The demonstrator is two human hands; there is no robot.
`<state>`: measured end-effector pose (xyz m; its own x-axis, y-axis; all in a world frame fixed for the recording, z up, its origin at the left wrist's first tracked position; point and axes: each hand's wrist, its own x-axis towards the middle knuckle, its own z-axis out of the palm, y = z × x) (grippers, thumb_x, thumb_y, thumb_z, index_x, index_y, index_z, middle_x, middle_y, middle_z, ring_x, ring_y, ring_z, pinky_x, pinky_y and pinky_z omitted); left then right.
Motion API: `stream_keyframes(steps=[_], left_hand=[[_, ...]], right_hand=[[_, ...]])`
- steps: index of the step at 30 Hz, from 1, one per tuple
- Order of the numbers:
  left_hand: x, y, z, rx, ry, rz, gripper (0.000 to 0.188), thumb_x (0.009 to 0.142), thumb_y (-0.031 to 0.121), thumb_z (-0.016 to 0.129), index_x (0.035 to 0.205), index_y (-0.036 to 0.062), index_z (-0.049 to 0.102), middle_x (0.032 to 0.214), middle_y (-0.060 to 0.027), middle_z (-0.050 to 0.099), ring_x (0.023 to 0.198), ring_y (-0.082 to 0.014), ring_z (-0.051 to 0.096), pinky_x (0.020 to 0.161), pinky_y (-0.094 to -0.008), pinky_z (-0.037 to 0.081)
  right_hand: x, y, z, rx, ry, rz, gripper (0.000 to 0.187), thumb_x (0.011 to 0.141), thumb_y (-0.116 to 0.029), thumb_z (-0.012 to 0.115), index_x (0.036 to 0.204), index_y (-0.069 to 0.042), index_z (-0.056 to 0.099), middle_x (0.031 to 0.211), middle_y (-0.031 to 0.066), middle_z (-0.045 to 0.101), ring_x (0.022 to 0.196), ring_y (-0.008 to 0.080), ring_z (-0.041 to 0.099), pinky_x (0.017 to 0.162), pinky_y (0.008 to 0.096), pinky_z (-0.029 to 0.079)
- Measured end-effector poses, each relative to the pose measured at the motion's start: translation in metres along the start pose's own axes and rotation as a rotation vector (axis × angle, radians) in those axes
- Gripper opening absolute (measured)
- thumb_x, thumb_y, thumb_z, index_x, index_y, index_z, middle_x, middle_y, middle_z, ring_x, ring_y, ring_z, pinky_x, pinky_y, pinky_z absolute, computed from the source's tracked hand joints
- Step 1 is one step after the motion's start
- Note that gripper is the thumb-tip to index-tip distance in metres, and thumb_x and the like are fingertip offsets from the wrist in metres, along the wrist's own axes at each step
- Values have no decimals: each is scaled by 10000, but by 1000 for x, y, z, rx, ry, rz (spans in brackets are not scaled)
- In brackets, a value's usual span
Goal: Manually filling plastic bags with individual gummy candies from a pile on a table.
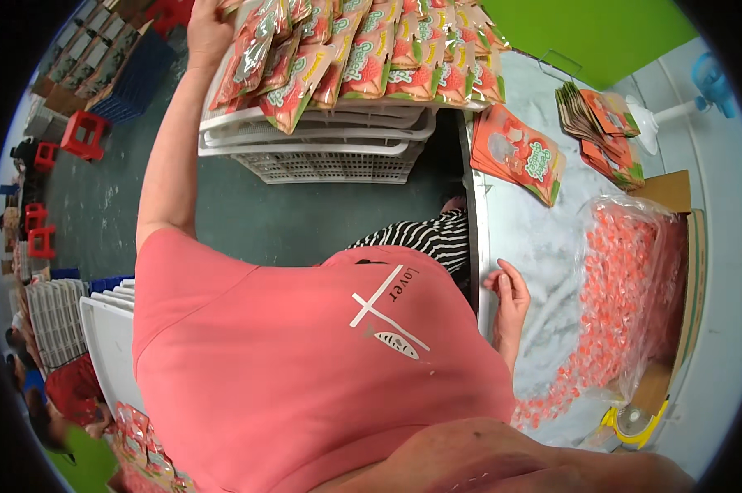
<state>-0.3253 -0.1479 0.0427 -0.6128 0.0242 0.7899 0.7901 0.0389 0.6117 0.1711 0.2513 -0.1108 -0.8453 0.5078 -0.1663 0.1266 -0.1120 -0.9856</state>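
Note:
My left arm reaches far out, and my left hand (210, 31) is at the upper edge of the view, beside a heap of filled red pouches (371, 62). Its fingers are partly cut off, so whether they grip a pouch or the tray edge is unclear. The pouches lie in overlapping rows on a stack of white plastic trays (317, 131). Over the edge of the marble-patterned table (543, 246), my right hand (509, 300) rests with loosely bent fingers apart and nothing in them. A fanned stack of flat red pouches (515, 152) lies beyond it.
Small red-wrapped pieces (617, 287) spill from a clear bag in a cardboard box (687, 287). More pouches (601, 135), a blue fan (712, 86) and a yellow tape dispenser (634, 423) are at the right. Red stools (83, 135) and other people are at the left.

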Motion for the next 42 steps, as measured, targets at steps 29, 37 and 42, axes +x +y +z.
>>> stream_keyframes(steps=[29,37,42], left_hand=[[-41,-253,-75,110,-357,-903,715,981,463,598,1526,50,390,1555,-167,411,1431,-273,396,1172,-379,305],[-3,-244,-84,401,-433,-1079,728,937,620,581,1530,243,391,1455,1,510,1307,-204,479,1044,-453,379],[-13,-229,-85,162,-306,-1113,801,930,599,610,1560,182,342,1505,-37,475,1348,-238,460,1097,-472,344]], right_hand=[[69,-13,-30,-169,105,124,309,1010,-231,603,1175,20,674,899,35,661,792,124,607,738,274,505],[166,-12,-90,-490,403,-25,321,947,-255,672,1110,17,721,864,74,721,802,142,660,737,268,515],[246,2,-85,-892,521,-80,615,829,-481,762,1222,-15,682,1065,177,731,971,249,699,889,340,533]])
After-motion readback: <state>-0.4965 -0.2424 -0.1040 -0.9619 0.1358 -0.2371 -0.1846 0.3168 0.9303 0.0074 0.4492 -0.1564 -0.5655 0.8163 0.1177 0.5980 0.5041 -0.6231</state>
